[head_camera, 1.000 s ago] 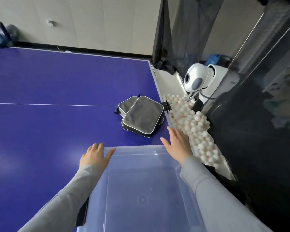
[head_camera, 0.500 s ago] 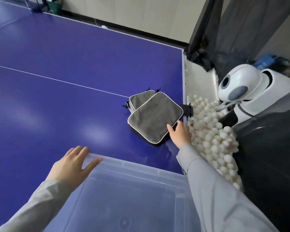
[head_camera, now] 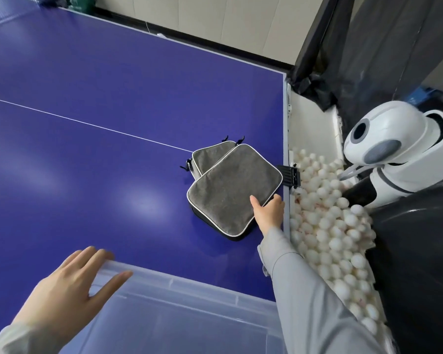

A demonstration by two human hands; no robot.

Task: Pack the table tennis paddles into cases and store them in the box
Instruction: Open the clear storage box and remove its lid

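Two grey cases lie stacked at the right edge of the table (head_camera: 87,123), approx. midway along it. The top case (head_camera: 234,189) sits skewed over the bottom case (head_camera: 205,158), which shows only at its far end. Both look zipped, so the paddles are prob. packed already; no loose paddle in view. The right hand (head_camera: 267,213) grips the top case at its near right edge, thumb on the cover, fingers tucked under the rim. The left hand (head_camera: 67,292) rests flat and spread wide on the far left corner of the clear box (head_camera: 202,292), holding nothing. The box stands at the table's near edge and seems bare inside, so storing is what's left: both cases to go in. Past the right edge, white balls (head_camera: 330,226) fill a trough beside a white ball machine (head_camera: 394,149).
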